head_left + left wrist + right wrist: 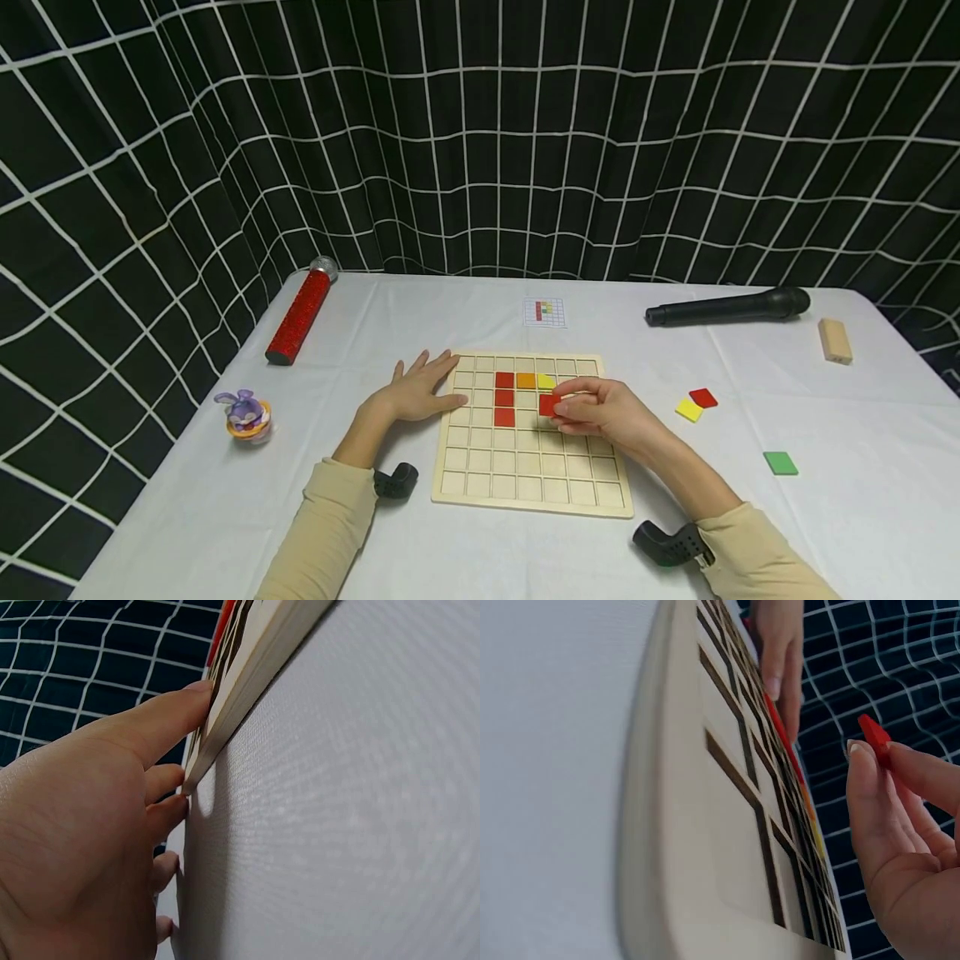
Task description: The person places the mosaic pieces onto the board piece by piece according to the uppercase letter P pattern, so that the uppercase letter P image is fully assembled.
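Over the wooden grid board (529,467), a red tile (548,405) is pinched by the right hand (603,410) fingers (870,796) and could be seated crookedly across a divider, while the board is steadied by the flat, spread left hand (415,390).

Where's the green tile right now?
In the head view the green tile lies loose on the white table, to the right of the wooden grid board, nearer the person than the loose yellow tile and red tile.

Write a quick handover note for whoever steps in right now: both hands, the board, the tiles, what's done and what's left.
Left hand: flat, fingers against the wooden board's left edge.
Right hand: pinches a red tile above the board.
Done: three red tiles in a column, an orange tile and a yellow tile seated.
Left: the held tile; loose yellow, red and green tiles on the table.
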`<action>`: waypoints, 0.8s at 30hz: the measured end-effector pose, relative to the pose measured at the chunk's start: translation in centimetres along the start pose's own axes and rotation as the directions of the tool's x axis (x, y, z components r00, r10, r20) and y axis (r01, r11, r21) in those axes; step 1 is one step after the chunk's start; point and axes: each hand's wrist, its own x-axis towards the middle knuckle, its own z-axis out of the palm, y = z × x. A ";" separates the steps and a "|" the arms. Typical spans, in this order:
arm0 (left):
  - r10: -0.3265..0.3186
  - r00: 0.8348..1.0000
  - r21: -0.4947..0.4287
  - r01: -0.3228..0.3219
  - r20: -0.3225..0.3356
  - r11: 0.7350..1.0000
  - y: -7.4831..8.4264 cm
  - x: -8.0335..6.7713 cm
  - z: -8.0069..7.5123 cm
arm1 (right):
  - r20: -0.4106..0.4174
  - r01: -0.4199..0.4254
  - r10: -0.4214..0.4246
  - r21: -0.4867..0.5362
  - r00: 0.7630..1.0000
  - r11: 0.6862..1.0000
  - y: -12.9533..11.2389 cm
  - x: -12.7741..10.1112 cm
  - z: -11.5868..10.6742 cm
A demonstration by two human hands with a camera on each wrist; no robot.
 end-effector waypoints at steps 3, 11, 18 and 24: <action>0.000 1.000 -0.001 0.000 0.000 1.000 0.0 0.0 0.0 | 0.000 -0.016 0.016 -0.010 1.000 1.000 0.2 0.1 0.3; 0.003 1.000 0.002 -0.003 -0.001 1.000 0.0 0.0 -0.1 | 0.040 -0.030 0.030 -0.002 0.999 1.000 0.9 0.1 0.8; 0.005 1.000 0.006 -0.005 0.000 1.000 -0.1 0.2 -0.1 | 0.081 -0.052 0.051 0.011 0.995 0.999 1.1 0.1 1.6; 0.007 1.000 0.005 -0.007 0.000 1.000 -0.1 0.1 -0.1 | 0.084 -0.080 0.079 0.017 0.993 0.997 1.4 0.1 2.1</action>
